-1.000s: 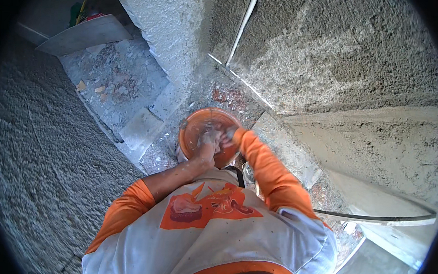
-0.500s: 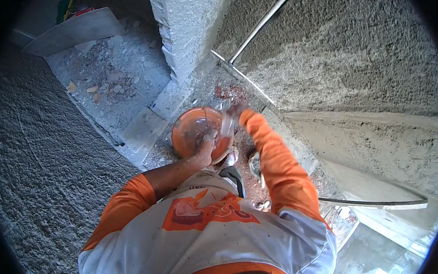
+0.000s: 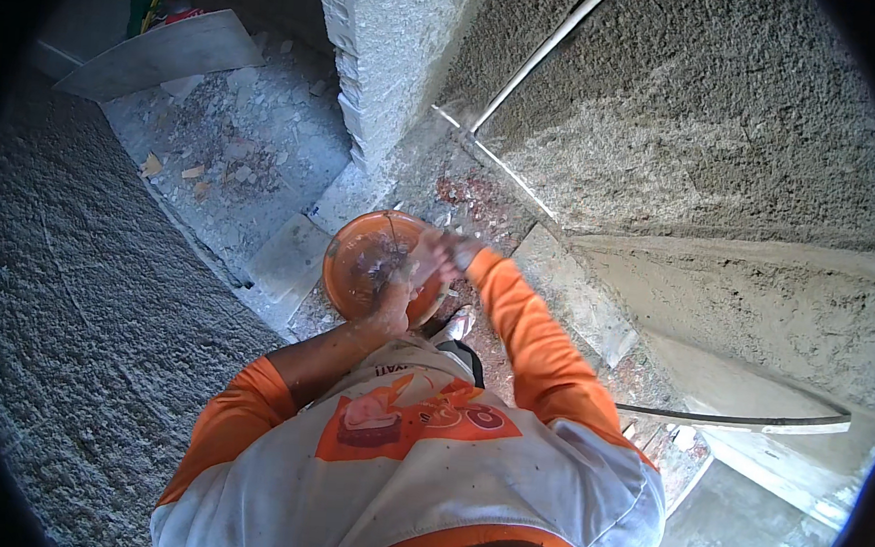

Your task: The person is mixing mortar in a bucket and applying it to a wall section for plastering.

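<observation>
An orange bucket (image 3: pixel 334 259) stands on the floor in front of me, with streaked, glistening contents inside. My left hand (image 3: pixel 399 296) reaches down inside its right half. My right hand (image 3: pixel 451 253) is at the right rim, close to the left one. A pale, motion-blurred shape lies between them; whether it is an object, water or fingers I cannot make out. The fingers of both hands are smeared. My shoe (image 3: pixel 457 325) shows just right of the bucket.
A white long-handled T-shaped tool (image 3: pixel 538 59) leans on the rough right wall (image 3: pixel 727 121). A long curved-looking bar (image 3: pixel 739 420) crosses at the right. A rubble-strewn area (image 3: pixel 226 130) with a board (image 3: pixel 156 51) lies at upper left, beside a white column (image 3: pixel 395 60).
The bucket appears further left in the picture. My right hand rose to the far side of the rim, then came back down toward my left hand, which has moved slightly left with the bucket.
</observation>
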Demonstrator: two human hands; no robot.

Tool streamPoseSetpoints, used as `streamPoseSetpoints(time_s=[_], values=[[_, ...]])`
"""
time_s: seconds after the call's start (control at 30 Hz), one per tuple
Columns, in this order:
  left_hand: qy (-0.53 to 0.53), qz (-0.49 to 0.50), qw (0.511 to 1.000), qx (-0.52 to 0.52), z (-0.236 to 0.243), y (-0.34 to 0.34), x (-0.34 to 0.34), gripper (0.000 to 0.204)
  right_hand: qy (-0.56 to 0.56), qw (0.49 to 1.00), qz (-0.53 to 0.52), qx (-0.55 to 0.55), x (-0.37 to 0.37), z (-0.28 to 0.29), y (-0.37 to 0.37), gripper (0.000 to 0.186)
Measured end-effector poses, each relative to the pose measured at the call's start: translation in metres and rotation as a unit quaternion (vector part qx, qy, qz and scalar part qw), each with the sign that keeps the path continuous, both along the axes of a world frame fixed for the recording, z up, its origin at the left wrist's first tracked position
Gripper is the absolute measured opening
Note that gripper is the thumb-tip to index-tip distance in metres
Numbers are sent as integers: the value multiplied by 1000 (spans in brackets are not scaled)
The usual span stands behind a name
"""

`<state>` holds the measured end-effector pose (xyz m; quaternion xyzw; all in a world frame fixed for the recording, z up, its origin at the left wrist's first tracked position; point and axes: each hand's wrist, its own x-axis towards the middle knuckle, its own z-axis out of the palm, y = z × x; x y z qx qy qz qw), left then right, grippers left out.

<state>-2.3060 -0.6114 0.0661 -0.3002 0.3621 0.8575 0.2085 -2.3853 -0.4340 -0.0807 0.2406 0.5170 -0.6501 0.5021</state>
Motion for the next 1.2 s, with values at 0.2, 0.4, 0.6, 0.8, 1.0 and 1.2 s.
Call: streamPoseSetpoints(time_s=[0.2,0.4,0.6,0.8,1.0,1.2], values=[[6,-32,999,-9,40,-11,3,10,204,945,151,204,69,-25,-66,23],[28,-93,995,-10,43,8,-6,13,690,465,154,532,72,-88,-3,29],[-25,-110,993,-43,1,12,4,18,457,570,219,647,-78,246,67,26],[-22,-191,981,-9,3,19,-3,20,465,668,114,569,-112,385,124,37],[-15,-133,990,-30,40,0,-5,17,287,917,201,191,-9,126,36,26],[-4,-189,982,-10,55,-5,-3,15,191,953,95,216,80,-35,-69,26]])
